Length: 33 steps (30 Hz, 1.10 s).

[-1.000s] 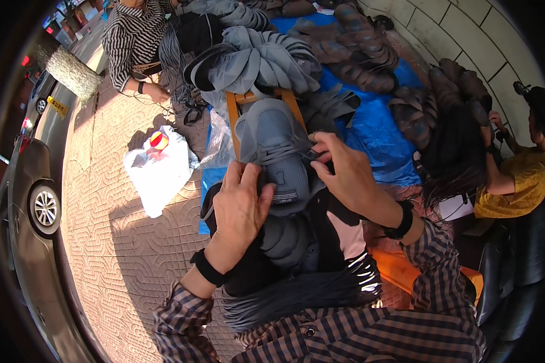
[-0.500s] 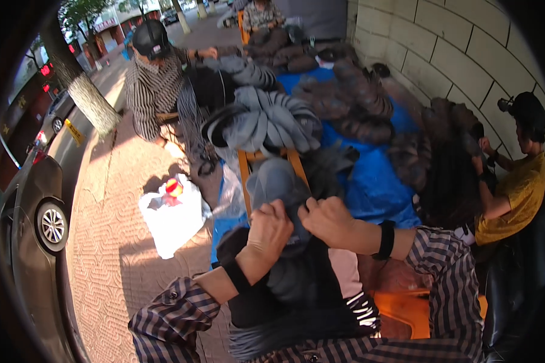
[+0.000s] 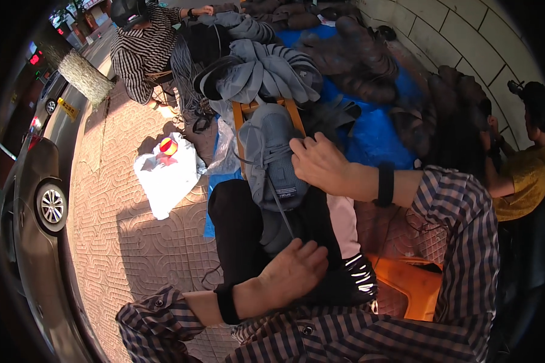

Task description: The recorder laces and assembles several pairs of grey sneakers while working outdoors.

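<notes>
A grey knitted shoe upper (image 3: 280,162) with laces lies over my lap, toe end away from me. A thin grey shoelace (image 3: 283,213) runs taut from it toward me, its end pinched in my left hand (image 3: 292,273). My right hand (image 3: 324,163) is at the upper's right side with its fingers curled closed; whether they grip a lace or the edge is hidden. Below it, another grey upper (image 3: 277,231) lies on my black-clad legs.
A wooden stand (image 3: 293,115) bears a heap of grey uppers (image 3: 266,72). Brown uppers (image 3: 357,72) cover a blue sheet (image 3: 369,142). A white bag (image 3: 169,181) lies at left; an orange stool (image 3: 415,290) is at right. Co-workers sit far left and right.
My left hand has drawn back toward my body, pulling the lace. My right hand has moved up and slightly left, uncovering the upper. The view has tilted downward.
</notes>
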### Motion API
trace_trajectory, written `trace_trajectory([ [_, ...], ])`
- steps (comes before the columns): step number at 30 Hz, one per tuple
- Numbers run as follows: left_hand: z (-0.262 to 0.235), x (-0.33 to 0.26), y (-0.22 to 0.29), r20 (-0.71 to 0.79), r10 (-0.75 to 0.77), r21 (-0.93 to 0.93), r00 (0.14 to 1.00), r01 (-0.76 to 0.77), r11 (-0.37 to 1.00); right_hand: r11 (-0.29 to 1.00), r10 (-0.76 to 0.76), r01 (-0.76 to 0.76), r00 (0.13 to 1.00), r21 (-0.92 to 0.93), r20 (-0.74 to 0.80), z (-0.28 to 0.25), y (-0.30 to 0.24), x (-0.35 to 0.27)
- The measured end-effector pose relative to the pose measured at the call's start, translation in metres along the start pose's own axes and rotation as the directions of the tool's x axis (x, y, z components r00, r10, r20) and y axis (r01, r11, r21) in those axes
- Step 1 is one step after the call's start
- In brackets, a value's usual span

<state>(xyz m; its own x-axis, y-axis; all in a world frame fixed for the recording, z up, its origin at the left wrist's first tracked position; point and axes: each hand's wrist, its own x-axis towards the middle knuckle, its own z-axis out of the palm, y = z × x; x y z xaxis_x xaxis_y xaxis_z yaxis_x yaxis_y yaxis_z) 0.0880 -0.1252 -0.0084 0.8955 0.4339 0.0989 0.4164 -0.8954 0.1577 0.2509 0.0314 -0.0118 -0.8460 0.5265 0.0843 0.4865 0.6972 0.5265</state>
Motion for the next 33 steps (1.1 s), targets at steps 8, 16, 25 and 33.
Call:
trace_trajectory([
  [8,0.002,-0.034,-0.002,-0.089,-0.368,-0.487,0.926,0.281,0.827,0.991,-0.122,0.126,0.987,-0.036,0.108,-0.019,0.003,0.006],
  [16,-0.001,-0.022,-0.017,-0.086,-0.670,-0.854,0.737,0.291,0.430,0.781,0.324,-0.283,0.946,0.557,0.027,0.014,-0.008,-0.017],
  [25,0.023,0.047,-0.080,-0.395,-0.718,-0.732,0.573,0.276,0.622,0.594,0.418,-0.141,0.895,0.792,-0.154,0.011,-0.009,-0.032],
  [33,0.030,0.045,-0.083,-0.412,-0.680,-0.591,0.607,0.390,0.706,0.457,0.482,-0.135,0.868,0.879,-0.117,0.011,-0.008,-0.033],
])
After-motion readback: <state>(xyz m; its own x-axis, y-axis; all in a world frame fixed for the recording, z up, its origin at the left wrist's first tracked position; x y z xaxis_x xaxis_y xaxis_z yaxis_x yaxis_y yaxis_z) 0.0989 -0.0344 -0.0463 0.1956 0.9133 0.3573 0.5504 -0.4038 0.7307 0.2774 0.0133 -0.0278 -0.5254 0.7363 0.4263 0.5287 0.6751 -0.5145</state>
